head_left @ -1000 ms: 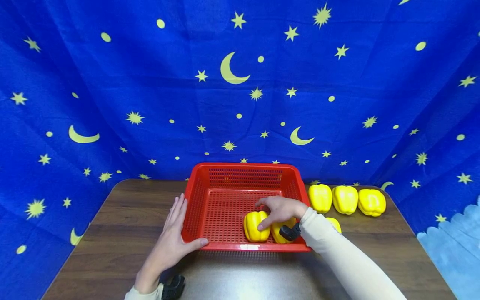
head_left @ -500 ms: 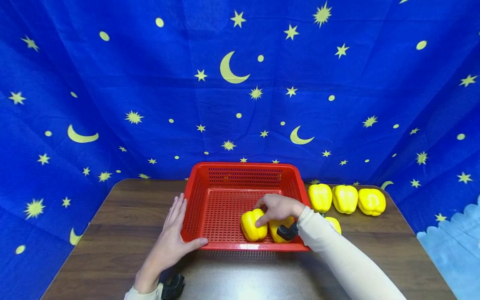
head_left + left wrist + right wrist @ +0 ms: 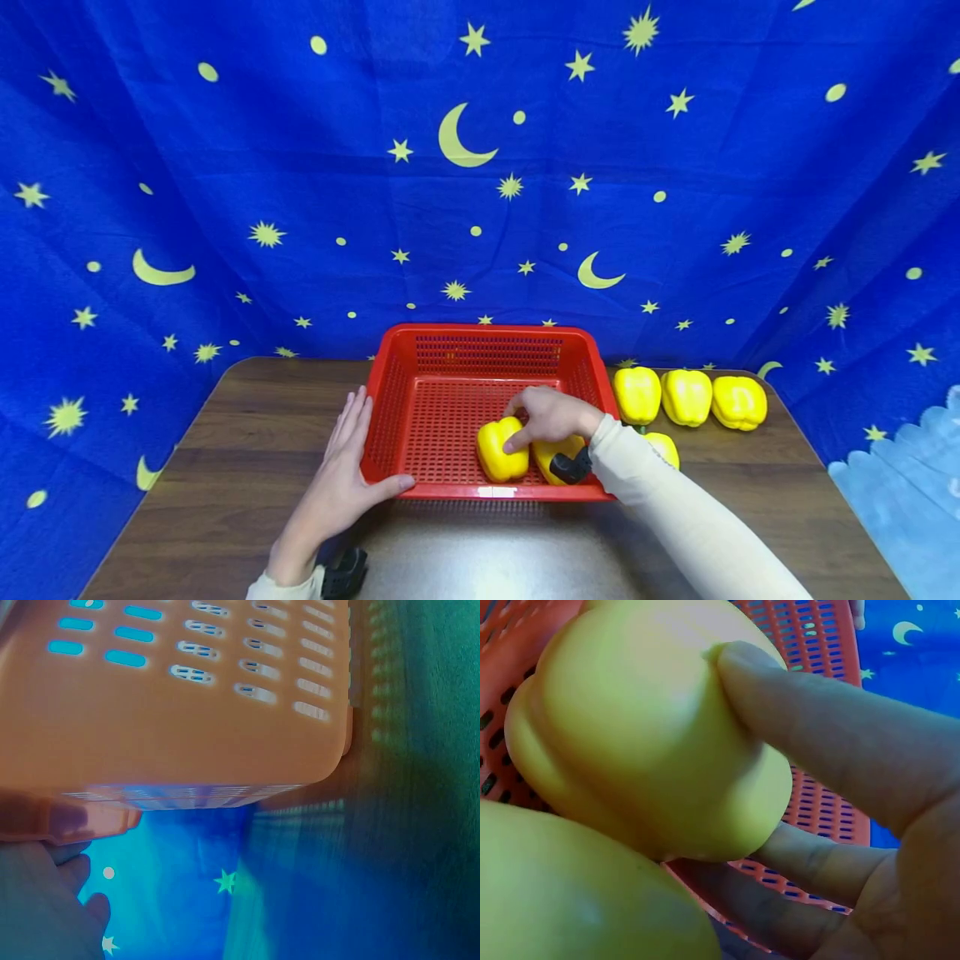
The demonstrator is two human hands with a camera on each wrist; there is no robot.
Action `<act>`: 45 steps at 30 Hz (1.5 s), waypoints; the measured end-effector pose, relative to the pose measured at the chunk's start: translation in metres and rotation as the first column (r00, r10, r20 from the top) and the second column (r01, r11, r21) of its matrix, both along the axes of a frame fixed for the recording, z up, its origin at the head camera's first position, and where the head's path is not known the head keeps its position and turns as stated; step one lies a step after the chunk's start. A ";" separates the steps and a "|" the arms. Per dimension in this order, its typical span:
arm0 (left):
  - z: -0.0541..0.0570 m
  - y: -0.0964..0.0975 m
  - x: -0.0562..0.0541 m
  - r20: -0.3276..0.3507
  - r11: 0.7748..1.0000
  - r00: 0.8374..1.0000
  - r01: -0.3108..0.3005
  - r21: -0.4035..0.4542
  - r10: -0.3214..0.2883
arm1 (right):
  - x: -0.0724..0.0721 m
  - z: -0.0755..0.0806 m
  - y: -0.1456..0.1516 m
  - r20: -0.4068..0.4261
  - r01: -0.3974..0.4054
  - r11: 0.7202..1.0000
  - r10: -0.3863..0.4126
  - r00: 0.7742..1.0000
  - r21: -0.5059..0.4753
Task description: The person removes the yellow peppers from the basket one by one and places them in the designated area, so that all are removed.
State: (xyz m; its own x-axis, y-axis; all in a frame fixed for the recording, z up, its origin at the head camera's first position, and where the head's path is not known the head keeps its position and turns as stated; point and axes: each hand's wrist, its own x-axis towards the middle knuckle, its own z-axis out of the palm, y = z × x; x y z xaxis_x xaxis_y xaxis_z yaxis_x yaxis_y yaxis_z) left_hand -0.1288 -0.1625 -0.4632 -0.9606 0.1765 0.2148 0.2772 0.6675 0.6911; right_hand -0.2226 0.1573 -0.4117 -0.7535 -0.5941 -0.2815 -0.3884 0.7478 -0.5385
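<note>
In the head view my right hand (image 3: 553, 414) reaches into a red perforated basket (image 3: 442, 490) and holds a yellow bell pepper (image 3: 495, 454) near the front wall. From the right wrist, the thumb presses on top of that bell pepper (image 3: 645, 742) while other fingers curve under its far side. A second yellow bell pepper (image 3: 546, 460) sits just right of it, partly covered by the wrist camera. My left hand (image 3: 337, 479) rests at the basket's left front corner, fingers straight along the outer side, thumb on the front rim. Its fingers (image 3: 73, 871) show beside the basket in the left wrist view.
Three yellow bell peppers stand in a row right of the basket, the middle one (image 3: 687, 398) among them. One more bell pepper (image 3: 664, 448) lies before them, partly behind the right sleeve. A blue curtain (image 3: 300, 150) hangs behind the brown wooden table (image 3: 217, 492).
My right hand has shifted slightly left with the bell pepper, which tilted and stood up again. The left hand has stayed at the basket corner.
</note>
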 end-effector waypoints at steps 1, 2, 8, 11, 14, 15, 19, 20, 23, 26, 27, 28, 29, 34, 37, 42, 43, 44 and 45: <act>0.000 0.000 0.000 -0.006 1.000 1.000 0.002 -0.002 -0.002 | 0.000 0.000 0.000 0.003 0.001 1.000 -0.001 1.000 0.002; 0.000 0.000 0.000 -0.008 1.000 1.000 0.002 -0.004 -0.002 | 0.000 0.000 -0.001 0.012 0.005 1.000 -0.005 1.000 0.006; 0.001 0.000 0.000 -0.008 1.000 1.000 0.002 0.002 -0.002 | -0.001 -0.001 -0.006 0.047 0.032 0.999 -0.033 0.998 0.024; 0.001 0.000 0.000 -0.010 1.000 1.000 0.005 0.005 -0.005 | -0.001 -0.001 -0.007 0.050 0.035 0.999 -0.036 0.998 0.023; 0.001 0.000 0.001 -0.022 1.000 1.000 0.011 0.005 -0.011 | 0.000 -0.001 -0.008 0.050 0.036 0.999 -0.036 0.998 0.012; 0.001 0.000 0.001 -0.026 1.000 1.000 0.013 0.004 -0.013 | 0.000 -0.001 -0.008 0.048 0.035 0.999 -0.036 0.998 0.011; 0.001 0.000 0.001 -0.014 1.000 1.000 0.011 0.006 -0.011 | 0.001 0.000 -0.006 0.037 0.050 0.999 -0.050 0.998 0.006; 0.001 0.000 0.001 -0.007 1.000 1.000 0.009 0.007 -0.009 | 0.001 0.000 -0.006 0.038 0.058 0.998 -0.059 0.998 0.002; 0.001 0.000 0.001 0.008 1.000 1.000 0.004 0.013 -0.004 | 0.002 0.002 -0.003 0.038 0.082 0.996 -0.081 0.996 -0.037; 0.001 0.000 0.001 0.004 1.000 1.000 0.003 0.015 -0.003 | 0.002 0.005 0.001 0.055 0.117 0.989 -0.112 0.992 -0.089; 0.000 0.000 0.001 0.001 1.000 1.000 0.004 0.015 -0.004 | 0.002 0.006 0.002 0.062 0.130 0.986 -0.124 0.990 -0.107; 0.000 0.000 0.001 0.000 1.000 1.000 0.004 0.014 -0.004 | 0.002 0.007 0.004 0.073 0.147 0.981 -0.139 0.988 -0.124; 0.000 0.000 0.001 -0.001 1.000 1.000 0.004 0.012 -0.004 | 0.003 0.008 0.006 0.086 0.166 0.976 -0.155 0.984 -0.141; 0.000 0.000 -0.001 0.006 1.000 1.000 0.002 0.012 -0.003 | 0.005 0.015 0.016 0.159 0.259 0.939 -0.227 0.961 -0.225; 0.001 0.001 -0.002 0.003 1.000 1.000 0.004 0.018 -0.005 | 0.006 0.019 0.022 0.164 0.284 0.924 -0.248 0.955 -0.254; 0.001 0.000 -0.001 -0.006 1.000 1.000 0.009 0.020 -0.009 | 0.012 0.025 0.032 0.140 0.291 0.912 -0.261 0.955 -0.287; 0.001 0.000 -0.001 -0.011 1.000 1.000 0.013 0.019 -0.013 | 0.014 0.026 0.035 0.147 0.292 0.908 -0.259 0.955 -0.299; 0.001 0.000 -0.001 -0.012 1.000 1.000 0.013 0.020 -0.013 | 0.016 0.028 0.037 0.147 0.295 0.904 -0.261 0.954 -0.308; 0.001 0.000 -0.001 -0.013 1.000 1.000 0.013 0.020 -0.013 | 0.017 0.029 0.039 0.149 0.302 0.899 -0.267 0.952 -0.318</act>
State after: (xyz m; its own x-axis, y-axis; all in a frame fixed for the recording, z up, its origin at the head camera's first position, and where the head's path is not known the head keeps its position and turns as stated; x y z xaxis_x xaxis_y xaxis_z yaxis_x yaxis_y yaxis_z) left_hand -0.1297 -0.1627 -0.4626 -0.9553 0.1848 0.2308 0.2950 0.6497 0.7007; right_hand -0.2053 0.1962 -0.3824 -0.8829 -0.4307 -0.1869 -0.1181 0.5891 -0.7994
